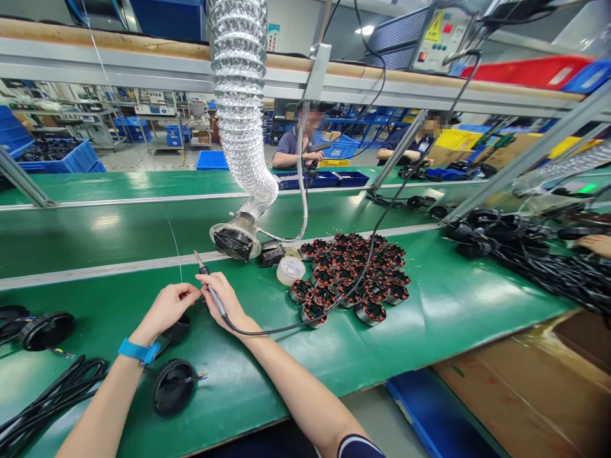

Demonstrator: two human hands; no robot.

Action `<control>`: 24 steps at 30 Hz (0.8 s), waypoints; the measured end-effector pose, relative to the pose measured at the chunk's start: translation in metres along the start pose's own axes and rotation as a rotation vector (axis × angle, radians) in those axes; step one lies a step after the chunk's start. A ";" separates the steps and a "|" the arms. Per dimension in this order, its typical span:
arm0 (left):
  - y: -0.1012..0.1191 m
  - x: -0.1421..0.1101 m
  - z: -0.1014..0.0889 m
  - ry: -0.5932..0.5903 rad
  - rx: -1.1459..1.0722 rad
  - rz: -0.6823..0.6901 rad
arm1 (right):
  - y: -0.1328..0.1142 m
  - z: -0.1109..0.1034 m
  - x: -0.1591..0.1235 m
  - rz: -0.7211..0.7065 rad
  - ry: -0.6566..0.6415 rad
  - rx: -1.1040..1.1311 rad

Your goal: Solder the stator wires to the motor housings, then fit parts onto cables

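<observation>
My right hand (222,299) grips a soldering iron (216,300) like a pen, its tip pointing up and away to the left. Close beside it, my left hand (167,310) is closed in a pinch, with a blue band (138,350) on the wrist. A thin solder wire (174,238) hangs down from above into the left fingers; anything else between the fingertips is too small to make out. Below the left hand sits a black round housing (177,331), partly hidden. Nearer to me lies another black housing (174,388) with short coloured wire ends.
Wound motor stators (344,273) stand grouped at the right, beside a round solder tub (290,270). A fan-ended silver duct (243,114) hangs ahead. Black cables (52,394) lie left, and more cabled parts (515,248) right. The iron's cord crosses the stators. Two people sit opposite.
</observation>
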State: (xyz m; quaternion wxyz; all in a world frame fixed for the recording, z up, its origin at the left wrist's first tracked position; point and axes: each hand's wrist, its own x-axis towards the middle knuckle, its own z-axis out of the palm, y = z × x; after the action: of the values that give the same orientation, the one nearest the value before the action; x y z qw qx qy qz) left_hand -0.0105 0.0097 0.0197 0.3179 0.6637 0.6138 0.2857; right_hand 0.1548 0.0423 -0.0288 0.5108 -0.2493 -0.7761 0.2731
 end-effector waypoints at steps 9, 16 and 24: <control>0.003 0.000 -0.002 -0.096 -0.303 -0.181 | 0.002 0.000 -0.002 -0.025 0.046 0.018; -0.001 0.001 -0.002 -0.106 -0.419 -0.298 | 0.001 0.002 -0.004 0.044 0.036 0.049; -0.005 0.002 -0.002 -0.093 -0.414 -0.303 | 0.009 0.004 -0.007 0.155 0.068 0.104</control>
State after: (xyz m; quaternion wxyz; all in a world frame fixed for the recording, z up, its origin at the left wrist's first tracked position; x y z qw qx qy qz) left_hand -0.0146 0.0116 0.0170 0.5139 0.4976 0.6194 0.3236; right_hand 0.1545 0.0437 -0.0412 0.5266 -0.2908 -0.7215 0.3430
